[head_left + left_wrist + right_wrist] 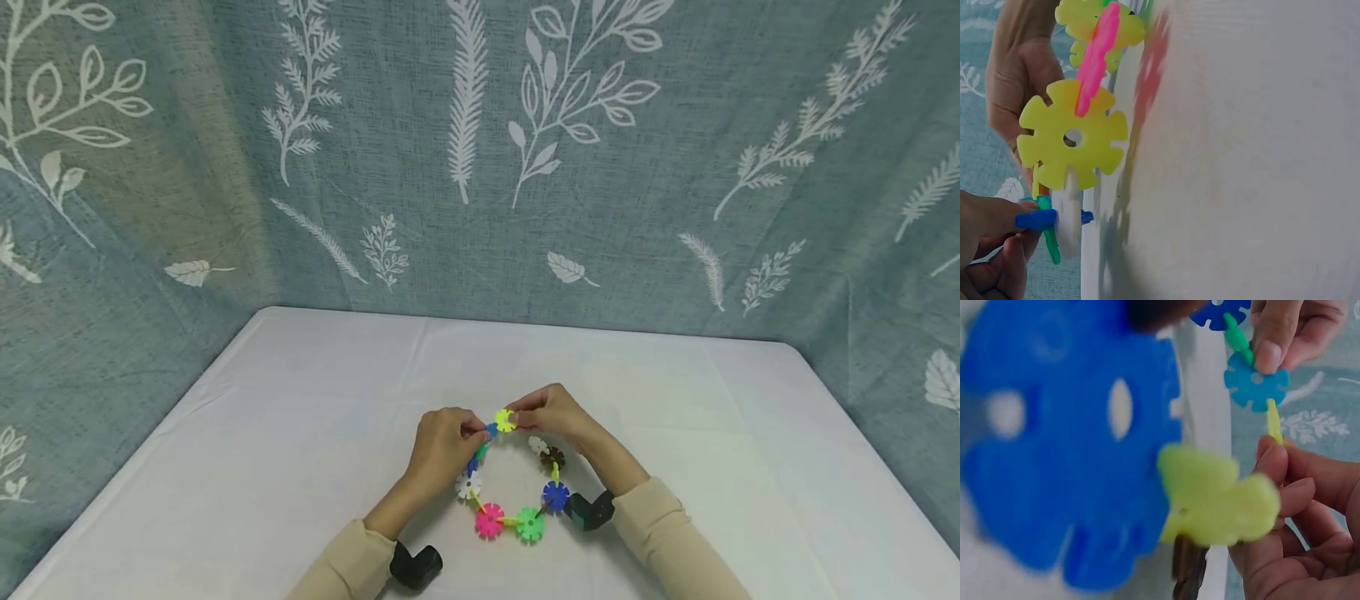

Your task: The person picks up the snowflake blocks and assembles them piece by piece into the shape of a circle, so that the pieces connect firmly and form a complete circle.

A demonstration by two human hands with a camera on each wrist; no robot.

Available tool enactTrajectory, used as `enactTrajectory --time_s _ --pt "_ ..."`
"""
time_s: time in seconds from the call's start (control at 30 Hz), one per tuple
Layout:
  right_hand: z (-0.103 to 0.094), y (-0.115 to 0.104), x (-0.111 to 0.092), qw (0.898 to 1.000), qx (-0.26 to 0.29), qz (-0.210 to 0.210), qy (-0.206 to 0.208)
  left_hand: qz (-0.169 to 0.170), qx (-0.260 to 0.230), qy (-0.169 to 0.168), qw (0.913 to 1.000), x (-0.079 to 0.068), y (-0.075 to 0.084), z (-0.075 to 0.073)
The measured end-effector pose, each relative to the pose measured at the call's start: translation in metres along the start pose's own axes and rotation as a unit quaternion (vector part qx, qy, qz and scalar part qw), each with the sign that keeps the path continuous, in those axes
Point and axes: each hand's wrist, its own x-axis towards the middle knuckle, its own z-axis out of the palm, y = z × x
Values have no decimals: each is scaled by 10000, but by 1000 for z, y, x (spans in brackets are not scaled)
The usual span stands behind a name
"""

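Observation:
A curved chain of slotted plastic flower discs lies between the hands in the head view. At its far end, my left hand (441, 442) pinches a light blue disc (1242, 389) between thumb and finger. My right hand (557, 414) pinches the yellow disc (504, 421), which is slotted into the light blue one. From the left hand the chain runs down through a white disc (467, 486), a pink disc (490, 522) and a green disc (530, 527). It rises past a blue disc (556, 497) and a brown disc (553, 458) to a white disc (537, 446) below the right hand.
A white cloth covers the table (300, 417). Behind it hangs a blue-green curtain (412, 150) with white leaf prints. Black devices are worn at the left wrist (415, 568) and right wrist (589, 511), close beside the chain.

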Motion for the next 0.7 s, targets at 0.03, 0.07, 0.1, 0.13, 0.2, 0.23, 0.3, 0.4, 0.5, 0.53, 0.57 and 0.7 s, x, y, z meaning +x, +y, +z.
enactTrajectory --time_s 0.03,0.07,0.1,0.13,0.2,0.23,0.3,0.4,0.5,0.53,0.57,0.7 --pt "1 0 0 10000 -14 -31 -16 26 19 29 10000 -1 0 0" --pt "2 -1 -1 10000 2 -35 -24 53 42 71 10000 -1 0 1" --pt "2 -2 -2 10000 -4 -48 -16 107 55 123 9999 -1 0 1" --pt "3 -3 -3 10000 14 -72 -8 147 50 165 9997 -2 0 2" --pt "5 -4 -4 9999 28 -110 28 213 69 256 9994 -2 1 3" --pt "6 -4 -4 9999 51 -122 60 241 92 301 9992 -2 1 4" --pt "8 -4 -4 9998 50 -118 128 257 117 356 9990 -2 1 6" --pt "9 -3 -5 9997 -121 -113 163 224 152 323 9991 -3 2 8" --pt "8 -2 -7 9993 -320 -182 115 196 135 260 9994 -5 3 9" --pt "6 -2 -8 9991 -357 -216 80 206 119 245 9994 -5 3 9" --pt "5 -1 -10 9988 -402 -259 48 209 117 243 9994 -5 4 10" --pt "1 -1 -13 9977 -492 -462 -74 231 195 253 9992 -4 6 11"
